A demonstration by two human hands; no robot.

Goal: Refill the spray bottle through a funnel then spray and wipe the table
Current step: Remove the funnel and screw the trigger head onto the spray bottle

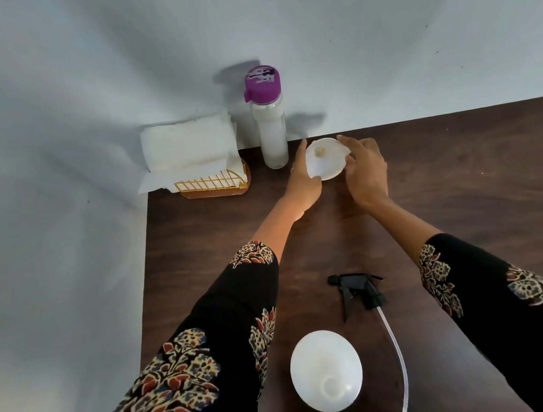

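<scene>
The dark wood desk point(467, 180) carries everything, and I place things by the water bottle point(270, 130), which stands upright at the desk's far edge against the wall, purple cap point(262, 84) on, milky liquid inside.

Left of that bottle, close by, a stack of white tissues point(187, 151) sits in a gold wire holder point(215, 182) at the desk's corner.

Well nearer to me than the bottle, the white spray bottle point(326, 369) stands with its neck open, seen from above. Between it and the water bottle lies the black sprayer point(357, 293) on its side, unscrewed, its clear tube point(399, 362) curving toward me past the spray bottle's right side.

Just right of the water bottle, both my hands hold the white funnel point(328, 160), wide mouth facing me. My left hand point(302, 177) cups its left rim, fingers point(302, 150) straight along the edge. My right hand point(363, 169) grips the right rim, fingers curled round it. I cannot tell whether the funnel touches the desk.
</scene>
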